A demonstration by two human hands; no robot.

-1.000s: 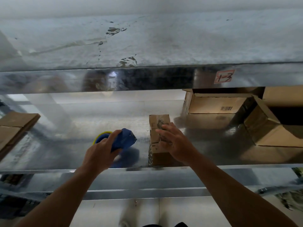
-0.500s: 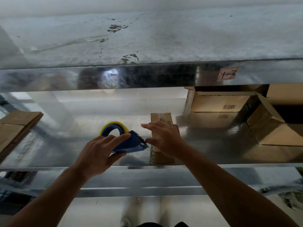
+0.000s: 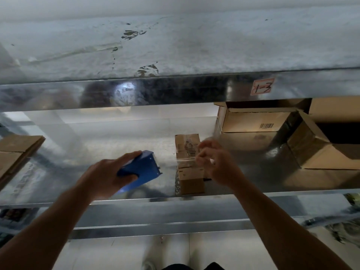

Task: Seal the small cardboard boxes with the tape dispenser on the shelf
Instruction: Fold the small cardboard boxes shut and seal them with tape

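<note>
Small box long axis front-to-back, taped crosswise; left hand clutching tape dispenser; right hand loosely curled, empty beside box; larger cartons right.

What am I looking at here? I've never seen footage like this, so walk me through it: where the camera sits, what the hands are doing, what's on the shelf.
There is no machine here. A person wears a wide-angle camera on the head, looking forward and down, so both bare arms reach in from the bottom of the picture. The left hand grips a blue tape dispenser. The right hand is at a small cardboard box that stands on a shiny metal shelf and has a strip of clear tape across its top. To the right lie larger cardboard boxes, one bearing a barcode. Flat cardboard lies at the left edge. A label reading 1-3 marks the shelf edge above.
</note>
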